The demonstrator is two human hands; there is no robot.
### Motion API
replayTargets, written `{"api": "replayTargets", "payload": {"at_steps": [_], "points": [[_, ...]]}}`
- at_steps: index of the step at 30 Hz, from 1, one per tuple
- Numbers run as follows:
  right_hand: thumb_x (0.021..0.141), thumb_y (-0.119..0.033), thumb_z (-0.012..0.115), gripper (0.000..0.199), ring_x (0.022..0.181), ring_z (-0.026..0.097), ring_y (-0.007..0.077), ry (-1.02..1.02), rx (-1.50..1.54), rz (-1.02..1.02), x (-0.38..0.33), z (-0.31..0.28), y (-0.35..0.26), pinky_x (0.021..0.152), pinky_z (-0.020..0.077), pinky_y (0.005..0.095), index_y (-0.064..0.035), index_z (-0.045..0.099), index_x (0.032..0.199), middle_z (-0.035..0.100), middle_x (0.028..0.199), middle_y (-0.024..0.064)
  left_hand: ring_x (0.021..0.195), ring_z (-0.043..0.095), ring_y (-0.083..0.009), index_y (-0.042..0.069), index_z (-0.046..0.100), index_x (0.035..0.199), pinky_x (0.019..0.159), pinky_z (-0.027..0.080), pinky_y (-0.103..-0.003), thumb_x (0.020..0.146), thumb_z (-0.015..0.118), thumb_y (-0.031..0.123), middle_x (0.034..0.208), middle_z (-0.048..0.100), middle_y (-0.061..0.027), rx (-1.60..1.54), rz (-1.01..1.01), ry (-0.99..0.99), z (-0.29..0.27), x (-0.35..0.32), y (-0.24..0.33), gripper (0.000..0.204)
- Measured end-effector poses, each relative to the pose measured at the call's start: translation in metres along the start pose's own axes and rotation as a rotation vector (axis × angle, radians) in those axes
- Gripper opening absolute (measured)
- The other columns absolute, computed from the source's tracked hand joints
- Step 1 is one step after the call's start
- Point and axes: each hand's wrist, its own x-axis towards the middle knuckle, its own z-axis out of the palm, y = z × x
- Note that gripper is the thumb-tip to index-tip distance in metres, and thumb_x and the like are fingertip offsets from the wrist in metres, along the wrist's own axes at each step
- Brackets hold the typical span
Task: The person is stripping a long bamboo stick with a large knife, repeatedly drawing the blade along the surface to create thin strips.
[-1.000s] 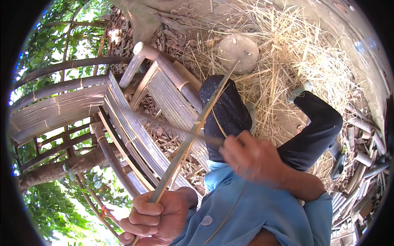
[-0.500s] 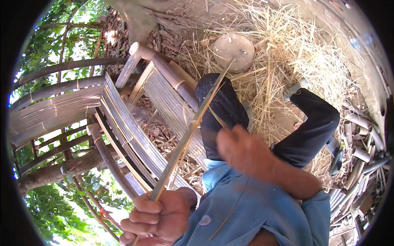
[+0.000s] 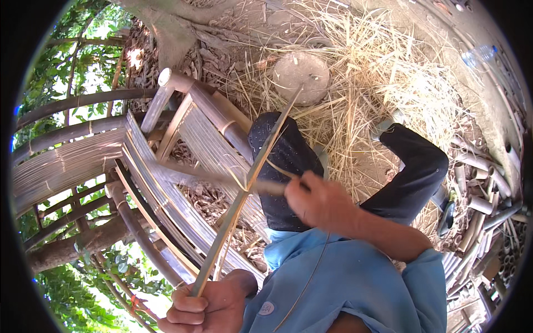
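Two hands share the work: the left hand (image 3: 205, 308) grips the long bamboo strip (image 3: 250, 183) low and should hold it steady, slanting up over the knees, while the right hand (image 3: 319, 202), closed on a blurred blade (image 3: 222, 180), shaves away from the body.

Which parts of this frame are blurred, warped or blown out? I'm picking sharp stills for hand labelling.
Head view: the right hand and the blade-like tool it swings are motion-smeared; the left hand gripping the bamboo strip is sharp. Fisheye bends the bamboo poles at the left rim, with black corners. Sky between the leaves is overexposed; the straw lies in bright sun.
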Motion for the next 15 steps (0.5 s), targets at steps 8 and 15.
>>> {"api": "replayTargets", "payload": {"at_steps": [8,15], "points": [[0.093,-0.014,0.060,0.010,0.057,0.063,0.0242,-0.063,0.065,0.146,0.016,0.079,0.122,0.048,0.0526,0.0390,-0.0092,0.056,0.101,0.057,0.072,0.0103,0.057,0.022,-0.0109,0.008,0.041,0.081,0.049,0.025,-0.027,0.107,0.047,0.030,0.069,0.030,0.0019,-0.043,-0.093,-0.067,-0.030,0.022,0.000,0.035],[0.097,-0.013,0.057,0.014,0.060,0.058,0.0280,-0.195,-0.039,0.545,-0.015,0.133,0.292,0.055,0.0495,0.0425,-0.0104,0.051,0.109,0.058,0.072,0.0112,0.051,0.025,-0.0094,0.014,0.047,0.082,0.044,0.021,-0.025,0.105,0.046,0.046,0.067,0.034,0.0029,-0.017,-0.053,0.111,-0.009,0.015,-0.014,0.039]]}}
